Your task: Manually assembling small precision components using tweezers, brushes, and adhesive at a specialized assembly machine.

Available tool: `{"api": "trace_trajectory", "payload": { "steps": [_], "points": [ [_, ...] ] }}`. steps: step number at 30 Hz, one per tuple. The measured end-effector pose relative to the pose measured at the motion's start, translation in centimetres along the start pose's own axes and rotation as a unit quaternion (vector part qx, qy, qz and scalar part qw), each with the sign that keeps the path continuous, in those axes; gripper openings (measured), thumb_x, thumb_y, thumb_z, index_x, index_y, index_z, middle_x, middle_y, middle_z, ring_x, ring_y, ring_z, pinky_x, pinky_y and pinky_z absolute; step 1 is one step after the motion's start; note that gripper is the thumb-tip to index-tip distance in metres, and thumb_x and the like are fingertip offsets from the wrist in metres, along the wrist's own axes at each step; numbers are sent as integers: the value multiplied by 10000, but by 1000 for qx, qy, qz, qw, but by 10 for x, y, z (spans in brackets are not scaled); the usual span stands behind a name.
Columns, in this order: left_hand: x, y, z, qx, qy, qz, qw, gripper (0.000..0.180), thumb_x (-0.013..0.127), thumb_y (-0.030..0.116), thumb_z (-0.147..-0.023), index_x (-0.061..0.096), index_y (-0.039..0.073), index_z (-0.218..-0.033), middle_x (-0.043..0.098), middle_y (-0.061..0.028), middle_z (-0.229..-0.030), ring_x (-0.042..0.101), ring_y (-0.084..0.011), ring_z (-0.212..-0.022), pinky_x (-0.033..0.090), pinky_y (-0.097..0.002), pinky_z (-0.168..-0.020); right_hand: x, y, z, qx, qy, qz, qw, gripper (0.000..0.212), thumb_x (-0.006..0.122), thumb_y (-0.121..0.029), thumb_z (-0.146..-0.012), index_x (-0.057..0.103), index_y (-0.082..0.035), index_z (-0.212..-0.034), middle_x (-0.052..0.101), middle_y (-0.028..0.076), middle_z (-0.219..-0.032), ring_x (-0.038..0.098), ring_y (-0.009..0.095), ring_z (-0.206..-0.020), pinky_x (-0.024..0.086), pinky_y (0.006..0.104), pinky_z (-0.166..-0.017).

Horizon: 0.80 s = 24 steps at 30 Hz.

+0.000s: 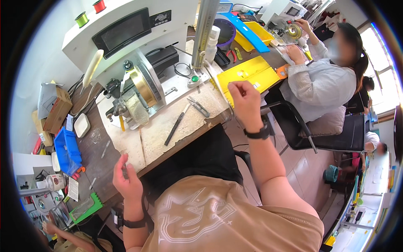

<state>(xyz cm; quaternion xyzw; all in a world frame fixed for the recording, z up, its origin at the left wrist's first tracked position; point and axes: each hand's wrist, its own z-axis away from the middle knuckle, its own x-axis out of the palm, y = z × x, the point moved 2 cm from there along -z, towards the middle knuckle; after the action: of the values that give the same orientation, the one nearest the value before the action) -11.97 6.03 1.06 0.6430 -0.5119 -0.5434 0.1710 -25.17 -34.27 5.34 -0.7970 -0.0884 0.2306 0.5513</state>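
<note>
My right hand (pixel 247 103) is raised over the near edge of a yellow tray (pixel 247 73), thumb and fingers pinched together. What it pinches, if anything, is too small to make out. Low at the left, by the table's front edge, my left hand (pixel 128 180) has its fingers curled toward the thumb; anything between them is hidden. Between my hands, tweezers (pixel 177 124) and small thread snips (pixel 198 107) lie on a worn pale board (pixel 161 136). Behind them stands a white machine (pixel 138 46) with a dark screen and a brass-coloured wheel (pixel 143 88).
A blue bin (pixel 67 149) and a white dish (pixel 82 125) are on the table's left. Green and red spools (pixel 99 6) top the machine. At right a co-worker in a white top (pixel 315 80) sits by a black chair (pixel 327 130). Another person's arm (pixel 69 237) shows lower left.
</note>
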Motion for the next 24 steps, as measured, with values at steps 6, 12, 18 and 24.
{"api": "trace_trajectory", "payload": {
  "steps": [6, 12, 18, 24],
  "points": [
    [8, -10, 21, 110, -74, -73, 989, 292, 616, 47, -936, 622, -23, -1219, 692, -169, -1113, 633, -296, -1022, 474, -402, -946, -4, 35, -52, -44, -93, 172, 980, 226, 730, -212, -873, 749, 6, -927, 711, 147, -857, 663, 256, -754, 524, 358, -716],
    [8, -18, 21, 177, -96, -143, 969, 292, 644, 46, -890, 615, -10, -1175, 656, -153, -1033, 585, -339, -977, 443, -441, -911, 29, 48, -54, -63, -191, 261, 944, 196, 716, -226, -850, 773, -46, -900, 718, 153, -926, 691, 318, -859, 553, 417, -794],
    [14, -34, 26, 160, -62, -157, 973, 306, 642, 66, -906, 601, -10, -1199, 636, -152, -1044, 567, -330, -995, 429, -436, -925, 50, 49, -58, -89, -174, 377, 905, 219, 716, -283, -845, 776, -74, -869, 711, 151, -929, 697, 336, -879, 564, 441, -796],
    [18, -37, 24, 124, -39, -142, 981, 327, 645, 77, -912, 585, -11, -1221, 613, -147, -1038, 547, -317, -998, 414, -424, -937, 60, 53, -62, -82, -154, 441, 880, 249, 746, -304, -812, 751, -55, -814, 709, 151, -886, 693, 340, -875, 557, 446, -772]
  ]
}}
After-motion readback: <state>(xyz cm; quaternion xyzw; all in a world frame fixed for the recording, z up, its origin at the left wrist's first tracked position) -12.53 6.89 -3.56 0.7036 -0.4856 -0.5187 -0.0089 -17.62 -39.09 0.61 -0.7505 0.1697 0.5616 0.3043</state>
